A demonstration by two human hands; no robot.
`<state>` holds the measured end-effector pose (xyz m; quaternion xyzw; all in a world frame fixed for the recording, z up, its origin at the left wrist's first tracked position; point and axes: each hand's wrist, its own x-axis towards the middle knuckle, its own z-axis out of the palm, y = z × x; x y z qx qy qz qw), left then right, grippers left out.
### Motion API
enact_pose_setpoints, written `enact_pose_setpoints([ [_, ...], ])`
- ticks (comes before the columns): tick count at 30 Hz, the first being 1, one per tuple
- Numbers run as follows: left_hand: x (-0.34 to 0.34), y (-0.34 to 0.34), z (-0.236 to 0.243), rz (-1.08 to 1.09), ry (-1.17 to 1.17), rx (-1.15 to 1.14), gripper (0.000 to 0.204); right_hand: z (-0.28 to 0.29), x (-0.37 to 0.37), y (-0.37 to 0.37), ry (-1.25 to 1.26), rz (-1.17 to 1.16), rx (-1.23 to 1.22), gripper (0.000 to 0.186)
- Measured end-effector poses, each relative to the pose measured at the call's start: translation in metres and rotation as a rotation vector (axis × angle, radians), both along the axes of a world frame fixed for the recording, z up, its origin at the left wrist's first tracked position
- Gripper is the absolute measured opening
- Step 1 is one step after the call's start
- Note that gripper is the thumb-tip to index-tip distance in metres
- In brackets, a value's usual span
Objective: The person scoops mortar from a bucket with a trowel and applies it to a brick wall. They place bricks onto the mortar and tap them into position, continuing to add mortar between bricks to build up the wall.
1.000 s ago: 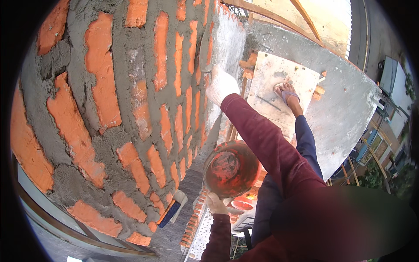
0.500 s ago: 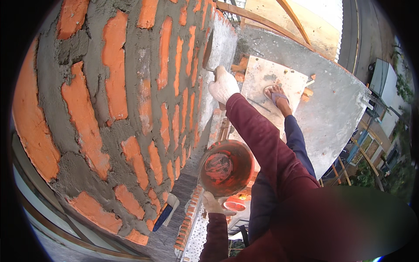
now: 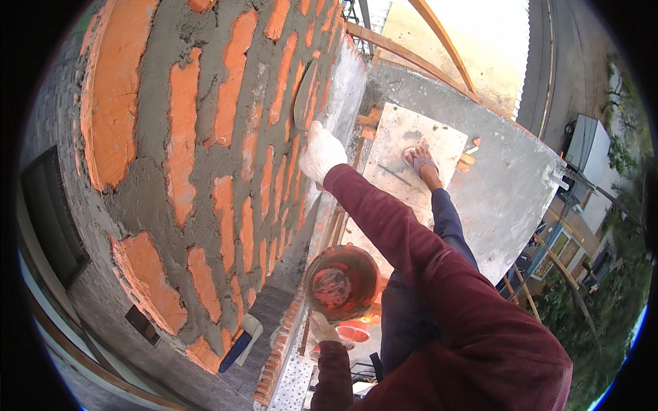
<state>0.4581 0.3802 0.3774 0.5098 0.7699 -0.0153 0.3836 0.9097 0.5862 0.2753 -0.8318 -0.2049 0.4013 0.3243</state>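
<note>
My right hand (image 3: pixel 322 154), in a white knit glove, is closed round the handle of a trowel (image 3: pixel 303 103). The trowel's blade lies against, or very close to, the face of a brick wall (image 3: pixel 184 137) with orange bricks and wide grey mortar joints. Lower down, my left hand (image 3: pixel 322 327), also gloved, grips the near rim of a round bucket (image 3: pixel 364 277). Reddish smears and a little residue show on the inside of the bucket. The fingers under the rim are partly hidden.
A sandalled foot (image 3: pixel 420 159) stands on a pale board (image 3: pixel 391 133) beside a grey concrete slab (image 3: pixel 507 185). A brush-like tool with a blue handle (image 3: pixel 235 351) rests at the wall's lower edge. Red containers (image 3: pixel 353 331) sit below the bucket. Wooden beams (image 3: pixel 418 53) cross at the top.
The trowel has gone from beside the pale plastered strip to the brick face on the left. The bucket sits slightly lower and further left in view, still held. The view has shifted too.
</note>
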Motion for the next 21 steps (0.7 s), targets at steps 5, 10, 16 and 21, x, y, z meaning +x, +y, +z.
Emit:
enact_pose_setpoints([
  [5,0.026,0.002,0.041,0.305,-0.251,-0.066,0.054,0.010,0.005,-0.050,0.043,-0.056,0.132,0.037],
  [10,-0.014,-0.009,0.049,0.348,-0.297,-0.046,0.051,-0.067,0.153,-0.013,0.247,-0.197,0.093,0.033],
  [16,-0.078,-0.100,0.040,0.721,-0.239,-0.013,0.067,0.038,0.105,-0.029,0.247,-0.084,0.399,0.049],
  [21,-0.038,-0.133,0.094,0.873,0.054,-0.153,0.070,0.100,0.073,-0.084,0.572,-0.338,0.158,0.037],
])
